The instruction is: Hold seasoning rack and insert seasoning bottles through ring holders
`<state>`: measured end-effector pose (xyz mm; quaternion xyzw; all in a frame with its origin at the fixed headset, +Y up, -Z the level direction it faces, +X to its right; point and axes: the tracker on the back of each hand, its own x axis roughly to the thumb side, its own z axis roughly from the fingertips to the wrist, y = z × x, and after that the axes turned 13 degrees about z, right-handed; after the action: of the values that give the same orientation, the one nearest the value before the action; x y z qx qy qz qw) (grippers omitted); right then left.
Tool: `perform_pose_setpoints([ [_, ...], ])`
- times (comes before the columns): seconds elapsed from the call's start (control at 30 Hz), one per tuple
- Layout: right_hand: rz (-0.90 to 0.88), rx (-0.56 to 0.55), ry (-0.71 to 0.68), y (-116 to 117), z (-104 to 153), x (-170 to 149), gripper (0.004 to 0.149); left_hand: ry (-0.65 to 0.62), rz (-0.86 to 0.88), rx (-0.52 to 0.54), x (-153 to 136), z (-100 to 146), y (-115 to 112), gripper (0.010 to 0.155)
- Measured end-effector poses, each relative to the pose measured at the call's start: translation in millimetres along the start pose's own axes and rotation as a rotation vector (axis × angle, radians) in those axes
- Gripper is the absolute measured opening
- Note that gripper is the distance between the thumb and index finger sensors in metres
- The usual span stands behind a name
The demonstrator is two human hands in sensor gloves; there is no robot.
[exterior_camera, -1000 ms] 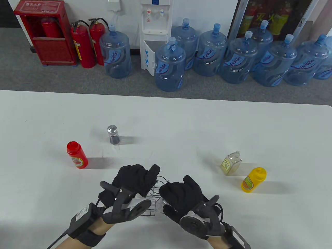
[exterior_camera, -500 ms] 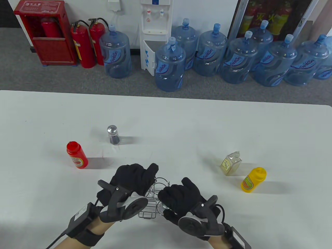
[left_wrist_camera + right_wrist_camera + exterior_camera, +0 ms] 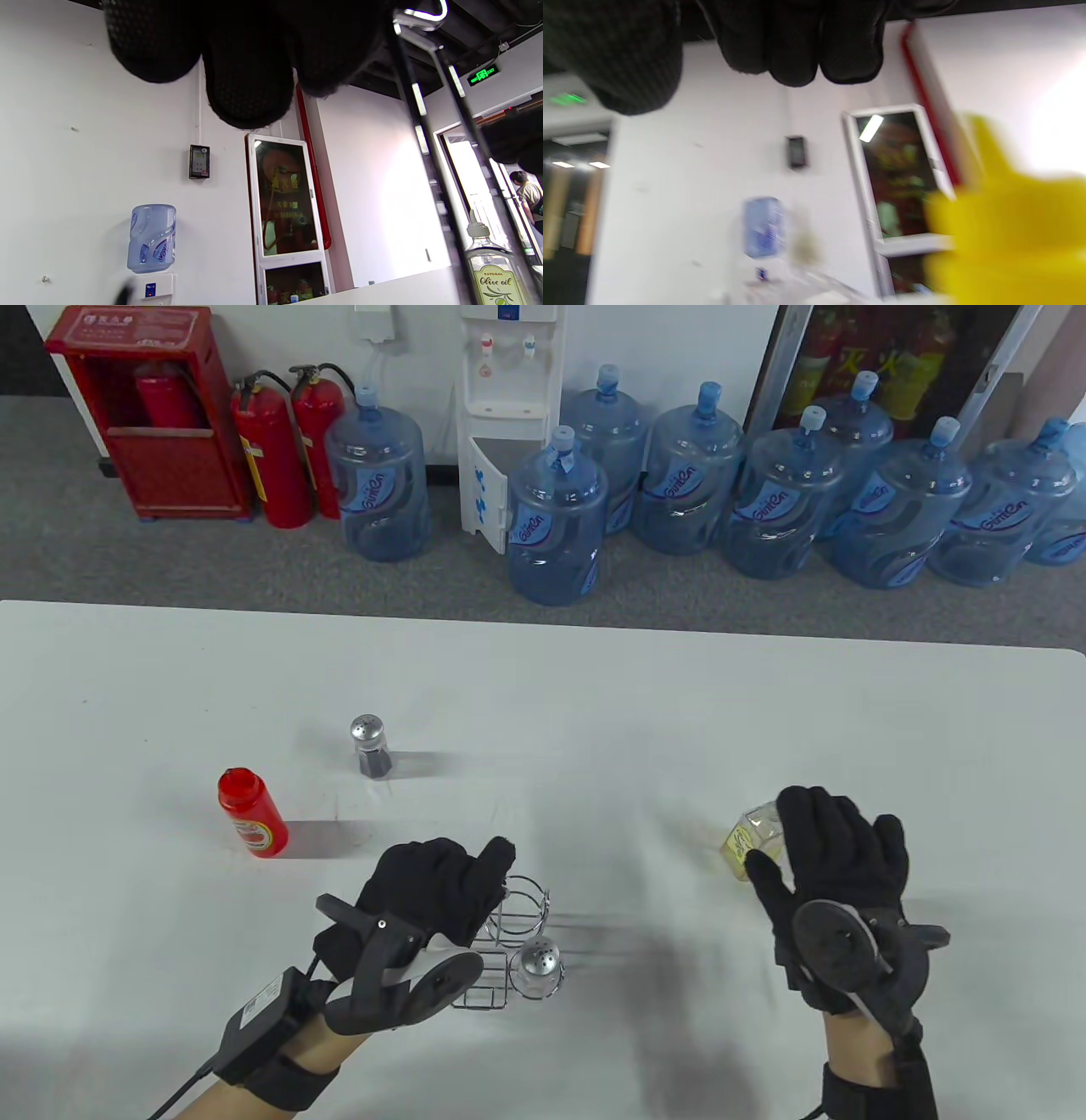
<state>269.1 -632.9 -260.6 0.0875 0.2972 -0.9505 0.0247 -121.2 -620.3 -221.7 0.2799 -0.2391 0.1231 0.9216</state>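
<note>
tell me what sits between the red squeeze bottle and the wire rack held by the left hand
Nothing: in the table view, only bare white table separates the red squeeze bottle from the wire rack, apart from the black-gloved left hand gripping the rack.

My white desk (image 3: 594,712) carries a red sauce bottle (image 3: 252,813), a dark shaker (image 3: 370,746), the wire rack (image 3: 506,940) with a clear shaker (image 3: 538,968), and an oil bottle (image 3: 750,841).

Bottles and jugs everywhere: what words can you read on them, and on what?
"Natural Olive oil": label of the clear glass oil bottle.
"GinCn", roughly: labels on the big blue water jugs.
Red squeeze bottle label: too small.
Green ceiling exit sign: too small.
</note>
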Motion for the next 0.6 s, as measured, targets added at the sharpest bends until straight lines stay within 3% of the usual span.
perform_pose_setpoints([
  [0.17,0.089,0.222,0.16,29.2,-7.0,-26.1,0.084,-0.005,-0.002,-0.003,1.2,-0.2,0.6,0.042],
  [0.3,0.156,0.362,0.156,39.2,-8.7,-28.0,0.079,-0.002,0.001,-0.003,0.7,-0.4,0.8,0.042],
  [0.47,0.117,0.278,0.139,26.9,-9.3,-22.0,0.071,-0.001,-0.004,-0.002,0.7,-0.6,1.2,0.042],
  [0.6,0.059,0.09,0.123,-13.3,-6.1,-13.7,0.07,-0.002,-0.006,-0.002,1.1,-0.7,1.3,0.042],
])
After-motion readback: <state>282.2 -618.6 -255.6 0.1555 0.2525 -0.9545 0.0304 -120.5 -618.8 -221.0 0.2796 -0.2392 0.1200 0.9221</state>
